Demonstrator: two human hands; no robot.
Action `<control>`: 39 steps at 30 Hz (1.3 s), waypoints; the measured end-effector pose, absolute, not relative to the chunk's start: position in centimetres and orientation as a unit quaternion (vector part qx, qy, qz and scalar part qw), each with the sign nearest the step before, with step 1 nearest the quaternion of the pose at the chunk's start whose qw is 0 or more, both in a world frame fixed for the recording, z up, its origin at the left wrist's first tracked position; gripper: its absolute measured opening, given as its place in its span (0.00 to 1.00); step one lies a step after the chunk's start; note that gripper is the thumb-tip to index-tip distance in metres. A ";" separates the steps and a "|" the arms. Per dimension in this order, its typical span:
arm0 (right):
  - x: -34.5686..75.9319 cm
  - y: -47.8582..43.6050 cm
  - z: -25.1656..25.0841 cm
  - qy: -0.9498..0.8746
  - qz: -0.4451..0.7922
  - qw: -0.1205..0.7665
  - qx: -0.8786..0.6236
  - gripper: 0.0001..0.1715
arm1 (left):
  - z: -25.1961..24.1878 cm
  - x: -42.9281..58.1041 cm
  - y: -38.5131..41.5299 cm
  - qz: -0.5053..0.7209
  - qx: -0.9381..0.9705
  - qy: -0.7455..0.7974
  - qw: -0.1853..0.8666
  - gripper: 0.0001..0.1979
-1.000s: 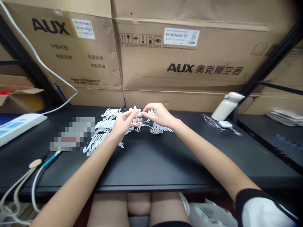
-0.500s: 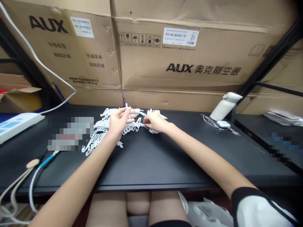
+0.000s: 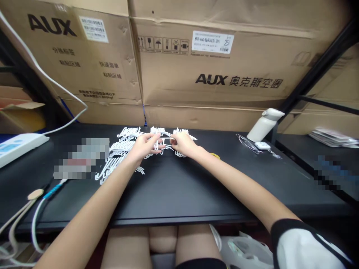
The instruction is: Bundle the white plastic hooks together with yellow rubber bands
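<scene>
The left hand (image 3: 142, 148) and right hand (image 3: 186, 145) hide parts of the hooks (image 3: 122, 147) beneath their fingers, and the ends of the piece (image 3: 166, 138) between the fingertips are too small to tell. Right of the right fingers, the forearm (image 3: 230, 173) hides part of something yellow (image 3: 215, 155). Well left of the left fingers, a slab (image 3: 85, 155) is pixelated and the power strip (image 3: 21, 147) is cut off. Above the fingers, the label's (image 3: 212, 42) fine print is illegible.

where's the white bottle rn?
Head view, right side: the bottle is near the back of the table, in front of the AUX carton and left of the black post, a small white device by its base.
</scene>
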State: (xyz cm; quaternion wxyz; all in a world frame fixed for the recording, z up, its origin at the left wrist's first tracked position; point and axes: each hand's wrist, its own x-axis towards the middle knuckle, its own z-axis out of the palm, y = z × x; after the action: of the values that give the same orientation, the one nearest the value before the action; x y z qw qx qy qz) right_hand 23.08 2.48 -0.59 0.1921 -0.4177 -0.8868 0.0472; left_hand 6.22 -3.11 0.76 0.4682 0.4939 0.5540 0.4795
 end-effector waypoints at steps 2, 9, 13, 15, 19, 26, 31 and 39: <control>23.1 2.6 -0.7 -0.877 0.052 0.230 -0.418 0.07 | 0.9 6.1 -3.2 0.468 0.494 0.551 0.483 0.17; 23.8 2.7 0.2 -0.826 0.187 0.320 -0.425 0.11 | 1.2 6.1 -3.6 0.440 0.490 0.557 0.506 0.18; 24.3 3.3 0.4 -0.808 0.222 0.338 -0.427 0.09 | 0.8 6.0 -3.4 0.455 0.488 0.549 0.504 0.19; 24.6 3.7 0.3 -0.803 0.222 0.351 -0.427 0.09 | 0.7 6.0 -3.2 0.461 0.483 0.549 0.502 0.18; 25.1 4.3 0.7 -0.797 0.217 0.358 -0.435 0.08 | 0.8 5.9 -3.2 0.467 0.470 0.552 0.507 0.18; 27.0 4.4 3.3 -0.765 0.214 0.381 -0.472 0.06 | 0.8 5.7 -3.1 0.470 0.464 0.542 0.520 0.19; 28.9 4.8 5.1 -0.711 0.204 0.464 -0.488 0.09 | 0.7 5.6 -3.1 0.482 0.479 0.525 0.512 0.20; 28.6 3.0 6.9 -0.707 0.326 0.466 -0.421 0.12 | 1.1 6.2 -3.6 0.452 0.556 0.478 0.508 0.19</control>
State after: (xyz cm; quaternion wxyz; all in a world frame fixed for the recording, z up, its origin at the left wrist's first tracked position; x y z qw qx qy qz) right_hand 28.61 3.01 6.95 0.4661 -0.4207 -0.7067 0.3260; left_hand 6.23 -3.61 1.14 0.5084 0.5558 0.4779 0.4518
